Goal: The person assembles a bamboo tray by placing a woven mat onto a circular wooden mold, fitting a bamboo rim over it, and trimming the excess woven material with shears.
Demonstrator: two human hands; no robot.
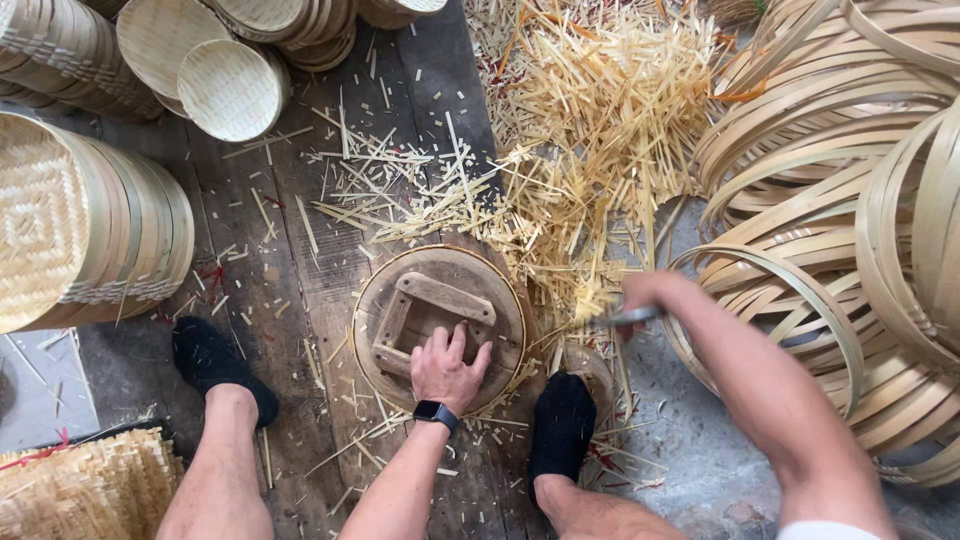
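— Where's the round wooden form [441,325] relative to the hands?

— It lies flat on the plank floor [300,270] between the person's two black-socked feet, directly under the left hand [447,372]. That hand rests palm down on the form's near half, fingers spread apart and touching the wooden cross-frame [432,305] on top; it presses rather than grips.

— And the other one?

— The right hand [640,298] is off to the form's right, just past its rim, closed around a thin metal blade [625,317] that points back toward the form. The blade's tip is blurred, so I cannot tell whether it touches the rim.

— What surrounds them?

— A heap of pale bamboo offcuts [590,130] lies beyond the form, spreading toward the right hand. Coiled bamboo hoops [850,180] are piled on the right, close behind that hand. Stacks of woven bamboo trays [90,230] sit well apart on the left, with more at the top left.
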